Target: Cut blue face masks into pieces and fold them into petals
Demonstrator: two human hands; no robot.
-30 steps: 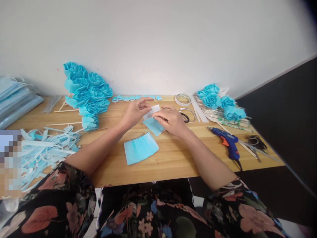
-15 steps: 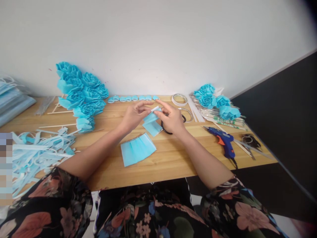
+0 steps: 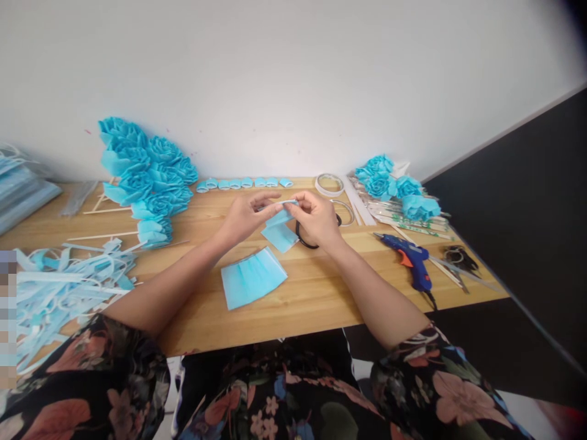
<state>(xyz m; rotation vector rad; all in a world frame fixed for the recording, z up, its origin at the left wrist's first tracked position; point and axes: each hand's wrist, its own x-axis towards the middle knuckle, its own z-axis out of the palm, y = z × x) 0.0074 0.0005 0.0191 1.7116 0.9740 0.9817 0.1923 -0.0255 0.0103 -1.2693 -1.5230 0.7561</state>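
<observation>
Between both hands, at the middle of the table, is a small piece of light blue mask fabric (image 3: 280, 216), its upper edge folded over. My left hand (image 3: 249, 215) pinches its left side between thumb and fingers. The right side is pinched by my right hand (image 3: 316, 219). Just below lies another blue fabric square (image 3: 280, 238) on the wood, partly covered by the held piece. A larger pleated blue fabric piece (image 3: 254, 278) rests nearer to me. Black-handled scissors (image 3: 306, 240) lie partly hidden under my right hand.
Blue fabric roses (image 3: 151, 171) on sticks are piled at left, with more roses (image 3: 394, 186) at right. A row of folded blue pieces (image 3: 243, 183) runs along the wall. Tape rolls (image 3: 329, 184), a blue glue gun (image 3: 408, 256) and cut strips (image 3: 77, 287) lie around.
The fingers have shifted along the held fabric; its upper edge now looks folded flatter and tilted, and my right fingers have curled in. The whole view has drifted slightly.
</observation>
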